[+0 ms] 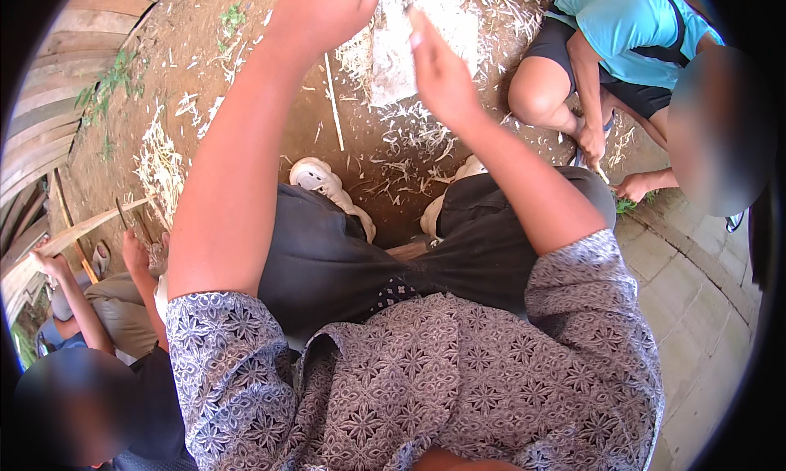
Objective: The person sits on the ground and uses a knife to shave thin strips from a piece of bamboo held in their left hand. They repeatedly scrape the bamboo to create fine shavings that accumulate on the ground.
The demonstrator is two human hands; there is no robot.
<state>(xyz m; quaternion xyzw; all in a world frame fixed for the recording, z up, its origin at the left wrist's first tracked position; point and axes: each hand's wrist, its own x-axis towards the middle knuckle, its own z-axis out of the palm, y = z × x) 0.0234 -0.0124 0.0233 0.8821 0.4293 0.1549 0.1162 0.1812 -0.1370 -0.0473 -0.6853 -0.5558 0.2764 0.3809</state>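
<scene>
Though I cannot tell what either hand holds, the right hand (442, 68) overlaps the slab (396, 76) in view, the left hand (345, 9) leftward.

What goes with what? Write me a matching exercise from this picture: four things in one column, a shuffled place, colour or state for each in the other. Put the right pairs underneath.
Column one
1. Left hand
2. Stick
3. Shoes
4. Shirt of the person at right

Column two
A. Turquoise
B. Partly cut off by the top edge of the picture
C. Thin and pale, lying on the dirt
D. White, with dark trousers above them on the legs

Right pairs: 1-B, 2-C, 3-D, 4-A
</scene>
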